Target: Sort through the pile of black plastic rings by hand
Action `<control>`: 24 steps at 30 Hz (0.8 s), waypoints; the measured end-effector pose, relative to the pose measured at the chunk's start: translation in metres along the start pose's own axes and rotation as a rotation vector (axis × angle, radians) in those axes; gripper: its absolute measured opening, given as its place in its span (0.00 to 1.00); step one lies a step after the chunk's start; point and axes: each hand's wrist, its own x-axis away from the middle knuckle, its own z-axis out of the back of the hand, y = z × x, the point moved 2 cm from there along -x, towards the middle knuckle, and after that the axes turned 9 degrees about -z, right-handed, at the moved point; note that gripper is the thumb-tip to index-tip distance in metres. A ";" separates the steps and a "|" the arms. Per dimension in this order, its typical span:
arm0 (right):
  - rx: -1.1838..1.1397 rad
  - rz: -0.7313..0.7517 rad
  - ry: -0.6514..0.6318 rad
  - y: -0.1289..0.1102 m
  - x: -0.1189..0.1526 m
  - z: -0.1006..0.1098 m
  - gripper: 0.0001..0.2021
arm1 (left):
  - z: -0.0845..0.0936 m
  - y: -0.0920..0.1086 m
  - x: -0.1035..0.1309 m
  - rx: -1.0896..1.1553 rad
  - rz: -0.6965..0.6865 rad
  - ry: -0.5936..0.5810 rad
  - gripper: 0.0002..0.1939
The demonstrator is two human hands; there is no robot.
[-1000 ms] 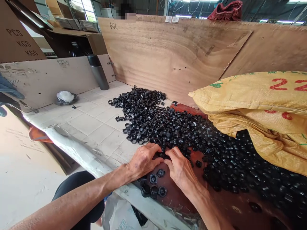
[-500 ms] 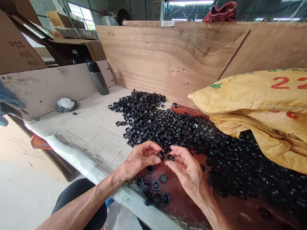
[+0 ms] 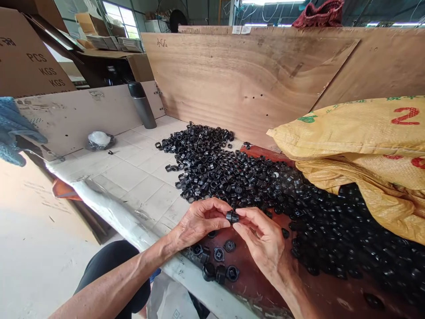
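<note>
Between my two hands a small black plastic part is pinched, ribbed on its side; its two pieces sit against each other. My left hand grips it from the left with thumb and forefinger. From the right, the fingertips of my right hand close on the same part. Just below lie several loose black caps on a dark red board. Behind my hands spreads a big heap of black rings, and to the right is a heap of black caps.
A yellow woven sack lies over the right heap. On the tiled surface stand a dark bottle and a plastic-wrapped white bundle. A wooden panel closes off the back. Blue cloth hangs at the left edge.
The two black pieces, held apart in separate hands before, are now together between my fingertips. The view has shifted slightly, so the surroundings appear farther right.
</note>
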 end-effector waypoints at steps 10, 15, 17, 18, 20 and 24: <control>0.078 -0.025 0.015 0.001 0.000 -0.002 0.07 | 0.003 -0.002 0.002 -0.206 -0.142 -0.054 0.11; 0.046 -0.042 0.025 0.011 0.001 -0.008 0.09 | 0.004 -0.003 0.001 -0.308 -0.266 -0.082 0.10; 0.117 0.011 0.048 0.013 0.002 -0.008 0.08 | 0.004 -0.005 0.001 -0.337 -0.287 -0.087 0.11; 0.162 0.057 0.063 0.013 0.002 -0.008 0.09 | 0.004 -0.006 0.001 -0.352 -0.287 -0.090 0.11; 0.216 0.147 0.100 0.009 0.003 -0.006 0.07 | 0.005 -0.007 0.002 -0.370 -0.277 -0.087 0.11; 0.208 0.229 0.062 0.001 0.004 -0.004 0.12 | 0.006 -0.007 0.002 -0.346 -0.248 -0.061 0.11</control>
